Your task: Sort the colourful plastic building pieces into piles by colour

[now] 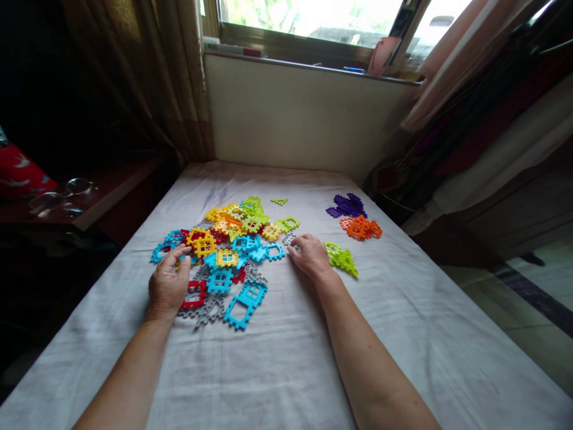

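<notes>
A mixed pile of plastic interlocking tiles in blue, yellow, red, grey and green lies on the cloth-covered table; a blue tile (219,280) is near its front. At the pile's left edge, my left hand (168,286) rests with thumb and fingers apart, touching or close to blue and red tiles. To the right of the pile is my right hand (311,254), palm down, its fingers bent together at a small grey tile (289,239). The fingertips are partly hidden. Just beyond that hand lie green tiles (342,260).
Orange tiles (360,227) and purple tiles (347,206) form separate groups at the right back. A green triangle (279,202) lies alone behind the pile. Eyeglasses (62,196) sit on a side cabinet. Hanging clothes border the right side; a window sill (304,64) is ahead.
</notes>
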`<state>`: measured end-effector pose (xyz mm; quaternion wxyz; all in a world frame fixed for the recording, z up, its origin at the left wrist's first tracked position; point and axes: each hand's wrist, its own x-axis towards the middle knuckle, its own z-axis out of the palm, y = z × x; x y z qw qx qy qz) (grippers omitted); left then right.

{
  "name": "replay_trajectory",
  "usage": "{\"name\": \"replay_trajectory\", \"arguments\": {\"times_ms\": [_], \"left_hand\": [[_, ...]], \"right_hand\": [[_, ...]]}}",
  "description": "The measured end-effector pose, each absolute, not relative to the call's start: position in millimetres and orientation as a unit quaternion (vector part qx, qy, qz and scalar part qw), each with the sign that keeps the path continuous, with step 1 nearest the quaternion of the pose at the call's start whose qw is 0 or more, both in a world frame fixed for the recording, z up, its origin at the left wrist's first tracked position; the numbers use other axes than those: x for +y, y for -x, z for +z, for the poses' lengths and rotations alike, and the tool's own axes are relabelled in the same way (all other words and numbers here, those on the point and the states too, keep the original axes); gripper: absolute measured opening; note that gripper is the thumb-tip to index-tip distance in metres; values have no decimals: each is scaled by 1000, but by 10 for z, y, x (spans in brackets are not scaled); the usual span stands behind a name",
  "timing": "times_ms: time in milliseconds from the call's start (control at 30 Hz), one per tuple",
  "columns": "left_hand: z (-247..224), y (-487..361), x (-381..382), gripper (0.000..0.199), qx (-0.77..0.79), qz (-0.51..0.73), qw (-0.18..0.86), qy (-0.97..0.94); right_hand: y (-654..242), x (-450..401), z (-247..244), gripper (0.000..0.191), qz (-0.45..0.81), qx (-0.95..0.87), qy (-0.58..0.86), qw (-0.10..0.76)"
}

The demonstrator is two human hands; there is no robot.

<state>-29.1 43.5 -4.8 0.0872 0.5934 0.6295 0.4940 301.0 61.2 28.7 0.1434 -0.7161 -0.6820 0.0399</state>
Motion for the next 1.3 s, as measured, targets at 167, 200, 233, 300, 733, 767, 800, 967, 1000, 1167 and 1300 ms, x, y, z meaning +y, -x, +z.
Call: {"name": "replay_trajectory", "arguments": {"times_ms": [167,200,233,300,733,767,800,967,1000,1167,1300], "left_hand": [[-52,293,442,31,628,496,89,-592],[-53,293,442,31,629,497,89,-592],[-54,294,442,31,629,497,89,-591],[-58,295,440,31,627,498,89,-593],[-61,299,437,33,625,502,96,-589],[-60,299,436,33,626,501,98,-589],[-60,299,435,33,628,500,99,-588],[-65,297,430,33,632,501,99,-583],[-68,297,432,32,631,503,99,-583],[-78,296,453,33,630,505,92,-583],[-68,291,457,34,630,503,92,-584]], "right_hand": [[-2934,534,367,24,106,-707,683,151],[-2919,534,399,27,121,-711,677,145],[-2901,542,433,30,130,-712,675,142],[-2854,585,498,36,129,-704,683,144],[-2208,1210,392,37,41,-753,630,185],[-2200,1216,386,35,41,-754,629,184],[-2207,1211,385,33,40,-754,629,187],[-2492,1034,428,38,30,-732,647,213],[-2603,976,444,40,30,-721,659,211],[-3296,683,555,44,35,-650,742,158],[-3729,551,601,44,52,-577,805,133]]}}
